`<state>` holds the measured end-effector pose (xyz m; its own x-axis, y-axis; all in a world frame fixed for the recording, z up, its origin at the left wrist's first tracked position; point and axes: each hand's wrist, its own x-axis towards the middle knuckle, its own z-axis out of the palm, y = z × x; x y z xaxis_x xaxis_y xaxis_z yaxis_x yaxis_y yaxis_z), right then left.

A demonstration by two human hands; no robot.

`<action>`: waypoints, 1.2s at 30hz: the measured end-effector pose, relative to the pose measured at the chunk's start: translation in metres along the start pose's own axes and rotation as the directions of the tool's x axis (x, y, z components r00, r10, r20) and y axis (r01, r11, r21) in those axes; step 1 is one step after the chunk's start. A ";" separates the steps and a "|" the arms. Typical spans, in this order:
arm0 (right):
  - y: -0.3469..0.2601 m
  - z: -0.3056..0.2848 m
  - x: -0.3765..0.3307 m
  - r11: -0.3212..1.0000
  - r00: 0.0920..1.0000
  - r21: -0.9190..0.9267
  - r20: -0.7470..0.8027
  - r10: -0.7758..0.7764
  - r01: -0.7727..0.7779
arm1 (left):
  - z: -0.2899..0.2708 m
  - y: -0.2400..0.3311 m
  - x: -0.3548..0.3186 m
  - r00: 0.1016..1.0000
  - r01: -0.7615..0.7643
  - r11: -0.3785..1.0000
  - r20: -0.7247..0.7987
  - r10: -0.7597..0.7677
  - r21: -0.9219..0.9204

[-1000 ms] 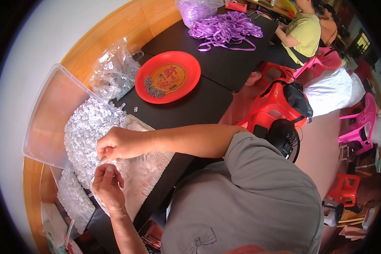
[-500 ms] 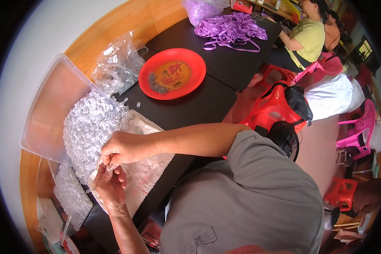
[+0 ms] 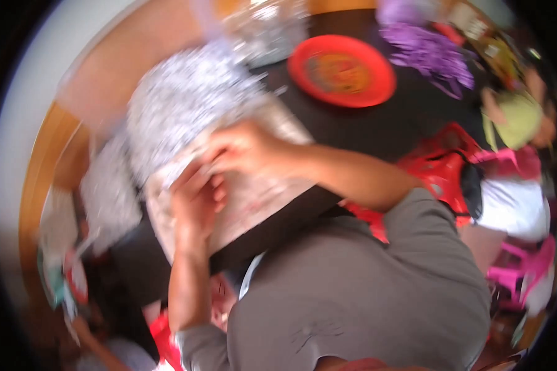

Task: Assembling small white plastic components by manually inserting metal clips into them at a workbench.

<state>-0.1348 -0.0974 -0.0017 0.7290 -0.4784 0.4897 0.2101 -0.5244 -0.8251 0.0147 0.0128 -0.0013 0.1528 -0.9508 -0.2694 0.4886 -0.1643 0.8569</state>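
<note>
My left hand and my right hand meet over a pale cloth on the black table. The fingertips of both are pinched together. Between them is something small and whitish, too blurred to name. Just beyond my hands lies a large heap of small white plastic pieces, spilling from a tilted clear plastic tub onto the cloth's far edge. A red round plate stands farther right, with small greyish pieces on its left side.
A clear plastic bag sits behind the heap. Purple ribbon lies at the far right. Left of the cloth is a bag of white pieces. Red chairs and a person in yellow are right; another person's arm shows lower left.
The whole view has swung, so the table things appear farther right and higher, with motion blur. My hands stay pinched together over the cloth. Another person's arm has come into view at lower left.
</note>
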 end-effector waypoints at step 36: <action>-0.016 -0.006 -0.003 0.982 0.984 0.048 -0.005 0.180 -0.180 | -0.092 0.032 0.015 0.821 -0.260 -0.014 0.229 0.522 0.965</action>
<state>-0.1443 -0.0918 0.0112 0.7519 -0.5683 0.3341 0.1067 -0.3952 -0.9124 0.1120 0.0174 -0.0182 0.1838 -0.9270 0.3269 -0.8762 -0.0038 0.4820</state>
